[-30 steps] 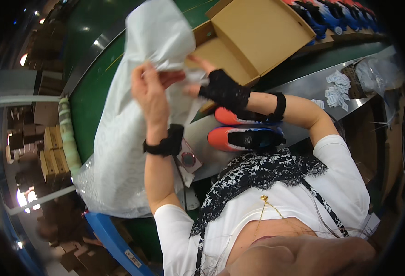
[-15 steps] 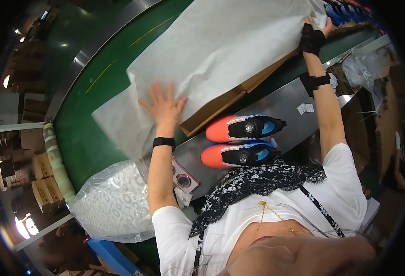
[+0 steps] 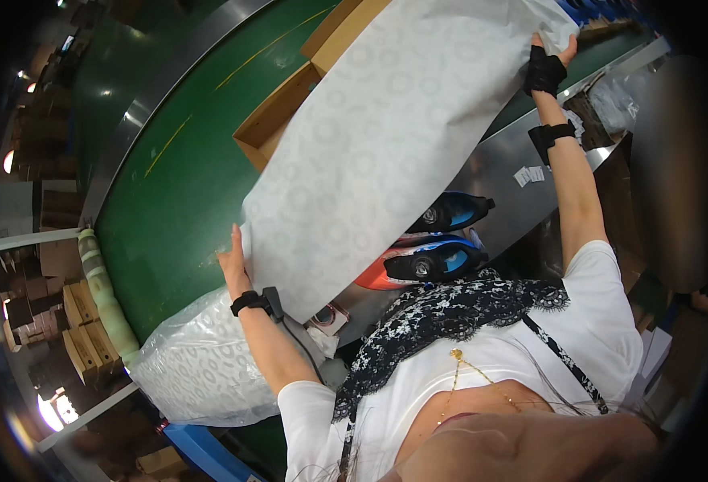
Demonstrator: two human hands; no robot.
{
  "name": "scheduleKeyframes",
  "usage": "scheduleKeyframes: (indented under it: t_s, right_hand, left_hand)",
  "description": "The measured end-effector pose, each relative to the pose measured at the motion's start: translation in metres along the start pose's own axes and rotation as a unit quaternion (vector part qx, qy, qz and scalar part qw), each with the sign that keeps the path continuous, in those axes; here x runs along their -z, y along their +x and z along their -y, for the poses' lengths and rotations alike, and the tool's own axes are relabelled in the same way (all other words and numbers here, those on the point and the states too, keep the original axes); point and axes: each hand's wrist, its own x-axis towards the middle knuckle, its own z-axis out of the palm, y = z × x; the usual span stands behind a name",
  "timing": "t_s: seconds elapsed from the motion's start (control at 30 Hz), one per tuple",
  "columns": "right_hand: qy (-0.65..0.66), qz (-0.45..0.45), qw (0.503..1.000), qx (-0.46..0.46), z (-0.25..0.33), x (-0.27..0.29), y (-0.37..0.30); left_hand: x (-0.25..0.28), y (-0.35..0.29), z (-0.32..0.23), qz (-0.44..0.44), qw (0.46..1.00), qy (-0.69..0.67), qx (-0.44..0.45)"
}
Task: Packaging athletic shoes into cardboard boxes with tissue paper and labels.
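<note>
A large sheet of white patterned wrapping paper (image 3: 354,153) stretches slantwise between my hands. My left hand (image 3: 237,263) is at its near left edge, the visible fingers stretched apart; whether other fingers lie behind the paper I cannot tell. At the far right corner, my right hand (image 3: 546,66), in a black fingerless glove, grips the paper. Under the sheet, an open brown cardboard box (image 3: 283,104) shows along the far side; its inside is mostly hidden. Two orange, black and blue shoes (image 3: 438,261) lie side by side close to my body, partly covered by the paper.
A clear plastic bag of patterned paper (image 3: 201,361) lies at my near left. Beside it, a pink-edged camera-like box (image 3: 327,320) is partly covered. Small white labels (image 3: 528,175) lie on the metal ledge (image 3: 499,205). The green belt (image 3: 177,201) runs beyond, with more shoes (image 3: 603,12) at the far right.
The paper has shifted toward me, uncovering the far side of the box and covering part of the shoes. My left hand has moved left and nearer and has turned over. My right hand stays at the corner.
</note>
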Motion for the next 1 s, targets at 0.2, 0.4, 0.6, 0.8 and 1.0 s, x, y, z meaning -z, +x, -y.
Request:
scheduleKeyframes:
  t_s: [0.2, 0.4, 0.6, 0.8, 1.0]
  right_hand:
    - [0.011, -0.011, 0.999, -0.042, -0.021, -0.003, -0.005]
    - [-0.143, 0.079, 0.986, 0.023, 0.048, 0.039, -0.01]
    - [-0.183, 0.769, 0.544, 0.281, 0.157, 0.147, -0.145]
    - [0.097, 0.673, 0.599, 0.423, 0.156, 0.184, -0.202]
    - [0.21, 0.786, 0.487, 0.318, 0.225, 0.128, -0.135]
  left_hand:
    - [0.006, 0.029, 0.003, 0.12, 0.989, 0.075, -0.033]
    - [0.016, 0.056, -0.015, -0.039, 0.966, 0.063, -0.248]
    - [0.025, 0.065, -0.025, -0.108, 0.942, 0.173, -0.268]
    - [0.04, 0.076, -0.029, -0.016, 0.999, -0.006, -0.038]
    - [0.048, 0.052, -0.055, 0.04, 0.999, -0.001, 0.011]
